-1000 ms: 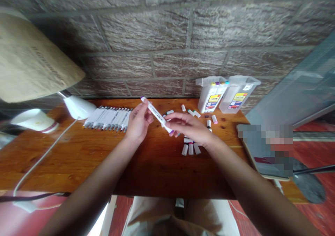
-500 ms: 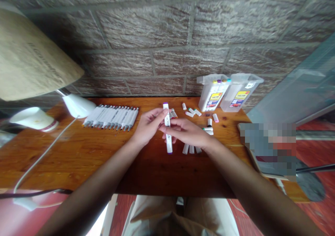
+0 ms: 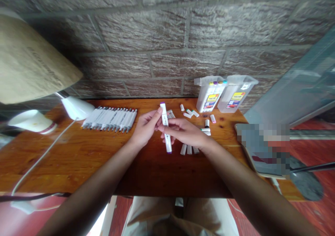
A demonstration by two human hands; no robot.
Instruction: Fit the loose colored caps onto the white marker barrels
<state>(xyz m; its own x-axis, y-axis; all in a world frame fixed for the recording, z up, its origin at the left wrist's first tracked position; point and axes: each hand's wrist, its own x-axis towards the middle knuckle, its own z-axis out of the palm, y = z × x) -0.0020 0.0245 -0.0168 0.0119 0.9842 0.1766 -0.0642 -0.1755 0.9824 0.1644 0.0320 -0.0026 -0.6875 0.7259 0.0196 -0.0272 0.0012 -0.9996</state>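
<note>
Marker: A slim white plastic marker with purple ends (image 3: 168, 142) is being held lengthwise between both sets of fingers, above the table, one end pointing towards the wall.
Left hand: The upper barrel is being pinched by the thumb and fingers of the left hand (image 3: 142, 129).
Right hand: The middle is being gripped narrowly by the fingers of the right hand (image 3: 188, 133).
Handling: The barrel is being judged light and stiff, perhaps slightly slippery, and not fragile; it is best being taken at mid-length, clear of the ends.
Table: Short white caps (image 3: 189, 149) are being supported by the brown wooden table (image 3: 86, 155), right of the fingers; a row of grey-and-white markers (image 3: 112, 119) is being displayed to their left.
Cases: Clear plastic cases (image 3: 205, 101) are being seen beyond the right fingers.
Change: The marker, slanting a second earlier, is now being held nearly straight, leaning slightly more than half a second ago.
</note>
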